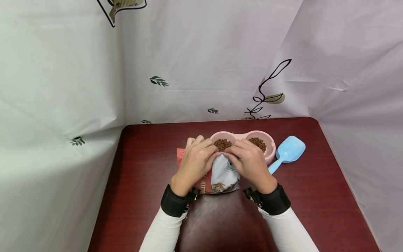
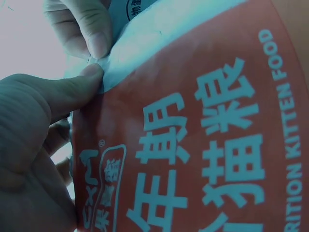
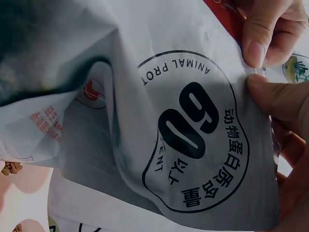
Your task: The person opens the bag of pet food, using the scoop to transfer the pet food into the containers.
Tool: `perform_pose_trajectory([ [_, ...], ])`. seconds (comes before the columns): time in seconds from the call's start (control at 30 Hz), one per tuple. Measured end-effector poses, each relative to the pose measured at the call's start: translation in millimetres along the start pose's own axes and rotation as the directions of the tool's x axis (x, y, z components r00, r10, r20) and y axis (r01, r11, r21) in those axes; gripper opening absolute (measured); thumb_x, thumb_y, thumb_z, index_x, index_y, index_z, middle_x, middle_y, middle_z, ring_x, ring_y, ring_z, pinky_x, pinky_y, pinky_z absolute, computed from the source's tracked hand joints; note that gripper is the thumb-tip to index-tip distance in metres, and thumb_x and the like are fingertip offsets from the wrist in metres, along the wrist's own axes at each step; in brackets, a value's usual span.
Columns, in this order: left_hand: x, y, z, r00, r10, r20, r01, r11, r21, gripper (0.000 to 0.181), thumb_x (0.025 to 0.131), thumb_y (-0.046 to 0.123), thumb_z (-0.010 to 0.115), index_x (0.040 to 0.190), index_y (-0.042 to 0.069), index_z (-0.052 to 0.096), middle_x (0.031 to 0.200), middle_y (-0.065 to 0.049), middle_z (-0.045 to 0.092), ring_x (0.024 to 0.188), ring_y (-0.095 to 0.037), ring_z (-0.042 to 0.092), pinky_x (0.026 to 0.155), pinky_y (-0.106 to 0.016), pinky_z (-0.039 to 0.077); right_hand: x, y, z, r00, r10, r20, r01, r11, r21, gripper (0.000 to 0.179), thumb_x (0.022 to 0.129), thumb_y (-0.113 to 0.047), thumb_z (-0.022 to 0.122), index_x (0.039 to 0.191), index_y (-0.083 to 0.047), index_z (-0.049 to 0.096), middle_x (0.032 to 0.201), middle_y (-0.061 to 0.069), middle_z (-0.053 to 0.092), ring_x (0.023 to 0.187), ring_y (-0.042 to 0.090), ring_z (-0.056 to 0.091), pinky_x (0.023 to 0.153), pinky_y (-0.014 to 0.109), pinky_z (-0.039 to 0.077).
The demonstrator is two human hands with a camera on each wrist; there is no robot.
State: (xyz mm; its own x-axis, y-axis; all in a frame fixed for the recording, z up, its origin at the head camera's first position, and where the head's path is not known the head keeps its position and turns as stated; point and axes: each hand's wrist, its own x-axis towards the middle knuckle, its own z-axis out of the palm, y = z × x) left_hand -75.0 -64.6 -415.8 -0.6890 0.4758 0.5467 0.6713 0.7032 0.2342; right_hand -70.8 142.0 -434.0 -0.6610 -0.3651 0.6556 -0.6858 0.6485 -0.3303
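Note:
A red and white kitten food bag [image 1: 225, 175] stands between both hands near the middle of the table. My left hand [image 1: 196, 159] pinches its top edge between thumb and fingers. Right beside it, my right hand [image 1: 250, 161] pinches the same edge, the two thumbs almost meeting. In the left wrist view the red printed side of the bag [image 2: 193, 125] fills most of the picture. The right wrist view shows the bag's white side [image 3: 193, 130] with a large "60" printed on it. Behind the hands sits a pink double bowl [image 1: 270, 148], with brown kibble [image 1: 223, 144] in both halves.
A light blue scoop [image 1: 291, 149] lies right of the bowl, its handle toward the right hand. The dark red table [image 1: 148, 168] ends at the back against a pale curtain [image 1: 201, 63] with leaf prints. Curtains also hang at both sides.

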Motion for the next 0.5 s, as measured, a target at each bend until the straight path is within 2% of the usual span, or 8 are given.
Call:
perform_pose_trajectory([
  [0.13,0.1,2.9,-1.7,1.000,-0.006,0.006,0.006,1.000,0.019,0.006,0.093,0.022,0.078,0.090,0.017,0.078,0.086,0.004,0.065,0.081,-0.018,0.051,0.074,-0.038,0.038,-0.1,-2,0,1.000,-0.005,0.015,0.005,1.000,-0.025,0.005,0.087,-0.013,0.082,0.089,-0.011,0.077,0.084,0.001,0.067,0.077,0.019,0.062,0.064,0.036,0.051],
  [0.3,-0.6,7.8,-4.5,0.999,-0.019,0.043,0.016,0.998,0.061,0.008,0.095,0.025,0.075,0.095,0.017,0.078,0.090,0.003,0.064,0.083,-0.020,0.052,0.075,-0.039,0.039,0.4,-7,-4,0.995,0.003,0.099,0.004,0.998,-0.070,0.009,0.093,-0.018,0.075,0.100,-0.012,0.078,0.093,0.001,0.068,0.084,0.022,0.063,0.071,0.038,0.053],
  [0.5,-4.4,12.3,-9.7,0.997,-0.015,0.075,0.006,0.993,0.119,0.014,0.095,0.028,0.074,0.096,0.015,0.077,0.090,0.001,0.064,0.084,-0.021,0.054,0.077,-0.040,0.040,0.2,-11,-11,0.989,0.007,0.148,0.001,0.999,-0.052,0.010,0.093,-0.018,0.075,0.100,-0.012,0.077,0.095,0.001,0.069,0.085,0.021,0.064,0.073,0.037,0.054],
])
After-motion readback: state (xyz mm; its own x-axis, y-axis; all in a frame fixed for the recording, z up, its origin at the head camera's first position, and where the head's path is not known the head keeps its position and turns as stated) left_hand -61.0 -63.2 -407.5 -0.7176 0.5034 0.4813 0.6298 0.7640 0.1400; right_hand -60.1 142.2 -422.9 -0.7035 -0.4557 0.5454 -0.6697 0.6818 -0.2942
